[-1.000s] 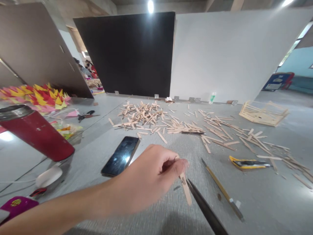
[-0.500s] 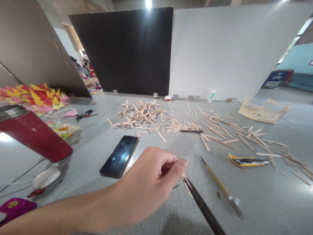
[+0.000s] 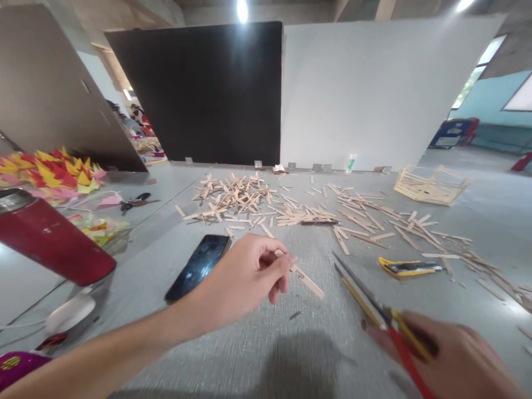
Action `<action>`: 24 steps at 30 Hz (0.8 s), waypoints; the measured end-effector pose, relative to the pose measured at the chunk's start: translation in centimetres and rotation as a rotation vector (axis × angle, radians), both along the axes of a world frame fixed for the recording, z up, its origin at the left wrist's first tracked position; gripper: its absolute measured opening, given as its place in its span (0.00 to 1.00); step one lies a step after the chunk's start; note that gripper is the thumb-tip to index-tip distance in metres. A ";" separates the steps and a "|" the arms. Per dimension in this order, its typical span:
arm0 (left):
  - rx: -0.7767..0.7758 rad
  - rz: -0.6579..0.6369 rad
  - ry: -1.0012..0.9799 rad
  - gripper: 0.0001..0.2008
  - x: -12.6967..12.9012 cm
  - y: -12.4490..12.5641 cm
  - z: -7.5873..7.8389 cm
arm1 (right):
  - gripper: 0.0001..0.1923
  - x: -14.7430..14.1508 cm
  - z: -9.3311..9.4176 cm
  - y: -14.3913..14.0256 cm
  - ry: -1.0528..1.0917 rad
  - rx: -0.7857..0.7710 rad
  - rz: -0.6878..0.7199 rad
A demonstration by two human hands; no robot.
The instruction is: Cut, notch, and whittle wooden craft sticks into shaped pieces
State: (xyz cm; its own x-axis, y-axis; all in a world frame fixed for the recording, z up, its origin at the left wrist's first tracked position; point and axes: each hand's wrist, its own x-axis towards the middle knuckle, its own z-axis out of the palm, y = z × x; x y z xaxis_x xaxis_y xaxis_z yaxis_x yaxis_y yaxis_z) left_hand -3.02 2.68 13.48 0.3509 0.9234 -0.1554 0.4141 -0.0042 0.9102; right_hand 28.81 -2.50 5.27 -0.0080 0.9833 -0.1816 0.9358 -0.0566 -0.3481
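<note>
Pinched by one end between thumb and fingertips of the left hand (image 3: 245, 271): a flat wooden stick (image 3: 306, 281), free end slanting down and away from the grip, just above the grey table (image 3: 266, 343). Closed tight on that near end only, so held by a short purchase.

To the right of the grip, near but apart from the stick's tip: the dark blades of the scissors (image 3: 358, 284), pointing up and away. Wrapped around their red and yellow handles, low in the corner, the right hand (image 3: 453, 354), blurred. Whether the blades stand apart or together cannot be told.

Just left of the grip, flat on the table, a black phone (image 3: 198, 266). Further left, a red flask (image 3: 50, 238) on its side. Right of the scissors, a yellow utility knife (image 3: 409, 267). Well beyond the grip, a loose heap of sticks (image 3: 236, 197) and, far right, a stick frame (image 3: 430, 185).

Judged risks: with so little of the stick clamped, likely to twist or slip out under any push from the blades; fingertips close enough to the blade line to be nicked if the tools meet near the grip; a snapped-off piece apt to fly among the scattered sticks.
</note>
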 end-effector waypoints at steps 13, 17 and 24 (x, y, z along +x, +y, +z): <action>-0.295 -0.135 -0.166 0.10 2.4 1.1 -6.5 | 0.22 2.8 -2.1 2.4 -0.214 0.529 0.126; -0.263 -0.122 -0.137 0.09 2.6 1.0 -6.9 | 0.13 -0.3 -3.4 1.6 -0.074 0.487 0.403; -0.415 -0.173 -0.377 0.12 3.4 0.5 -6.7 | 0.11 -1.4 -3.9 0.5 0.045 0.572 0.265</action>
State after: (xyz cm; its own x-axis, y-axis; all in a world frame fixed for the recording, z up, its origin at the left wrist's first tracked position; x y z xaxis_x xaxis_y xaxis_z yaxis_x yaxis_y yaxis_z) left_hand 0.39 3.18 6.81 0.5921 0.7368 -0.3265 0.0859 0.3451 0.9346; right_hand 27.37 -2.04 1.40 -0.2599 0.8882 0.3788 0.8761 0.3819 -0.2944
